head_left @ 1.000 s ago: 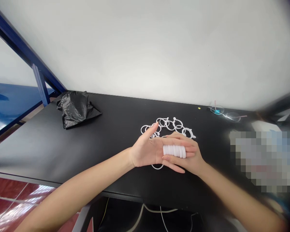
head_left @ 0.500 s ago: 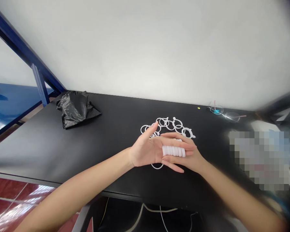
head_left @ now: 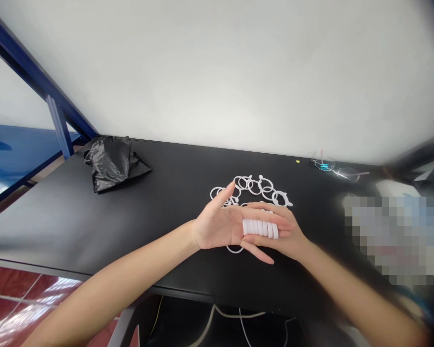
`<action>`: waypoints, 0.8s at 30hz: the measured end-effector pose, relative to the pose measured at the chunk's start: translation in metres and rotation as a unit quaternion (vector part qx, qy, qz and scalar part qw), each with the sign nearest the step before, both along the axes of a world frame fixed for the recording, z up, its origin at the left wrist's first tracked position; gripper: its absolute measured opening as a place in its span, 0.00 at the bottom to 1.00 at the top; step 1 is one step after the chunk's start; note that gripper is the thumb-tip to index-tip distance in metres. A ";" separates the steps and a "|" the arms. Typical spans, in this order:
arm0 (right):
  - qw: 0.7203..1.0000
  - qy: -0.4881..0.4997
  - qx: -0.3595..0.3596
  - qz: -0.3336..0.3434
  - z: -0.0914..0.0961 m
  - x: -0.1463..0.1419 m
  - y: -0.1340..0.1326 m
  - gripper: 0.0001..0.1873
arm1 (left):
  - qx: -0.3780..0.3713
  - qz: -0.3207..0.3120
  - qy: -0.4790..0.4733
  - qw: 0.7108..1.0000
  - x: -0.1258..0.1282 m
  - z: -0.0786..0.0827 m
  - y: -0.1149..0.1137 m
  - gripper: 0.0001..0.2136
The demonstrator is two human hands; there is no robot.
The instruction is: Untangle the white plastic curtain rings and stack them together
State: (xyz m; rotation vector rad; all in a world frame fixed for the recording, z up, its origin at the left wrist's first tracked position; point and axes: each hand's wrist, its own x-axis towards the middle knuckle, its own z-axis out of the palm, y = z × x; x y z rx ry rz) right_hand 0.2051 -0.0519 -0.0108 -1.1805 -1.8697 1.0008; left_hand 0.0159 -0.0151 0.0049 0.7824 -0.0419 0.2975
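My left hand (head_left: 220,224) is palm up with its fingers stretched out and thumb raised. A row of white plastic rings (head_left: 255,227) sits around its middle fingers, pressed side by side. From the right, my right hand (head_left: 289,236) closes about these fingers and the rings, its thumb along the near side and other fingers on the far side, partly hidden. Just behind the hands, larger-looking loose white rings with small knobs (head_left: 255,187) lie overlapping in an arc on the black table. Another white ring (head_left: 235,250) shows partly beneath my left hand.
A crumpled black plastic bag (head_left: 112,164) lies at the table's (head_left: 181,168) back left. Eyeglasses (head_left: 334,168) rest near the wall at the back right, with a small yellow bit (head_left: 297,161) beside them. A blurred, pixelated item covers the right side. Cables (head_left: 217,311) hang below the front edge.
My right hand has shifted slightly down against the rings, and they fan apart a little more at their outer end. My left hand stays nearly in place.
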 end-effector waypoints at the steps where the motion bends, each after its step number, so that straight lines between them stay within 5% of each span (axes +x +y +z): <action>1: 1.000 -0.003 -0.008 0.006 0.001 0.000 0.000 0.22 | 0.002 0.000 -0.002 1.000 0.000 0.000 0.000 0.47; 10: 0.998 -0.016 -0.036 0.057 0.009 0.007 0.003 0.25 | -0.007 -0.013 -0.008 1.000 -0.003 0.000 0.003 0.47; 15: 0.997 -0.009 -0.050 0.052 0.003 0.007 0.006 0.02 | -0.019 -0.008 -0.007 1.000 -0.003 0.003 0.002 0.48; 24: 0.994 0.011 -0.075 0.073 0.005 0.005 0.004 0.05 | -0.020 0.007 -0.030 0.999 -0.003 0.006 0.000 0.45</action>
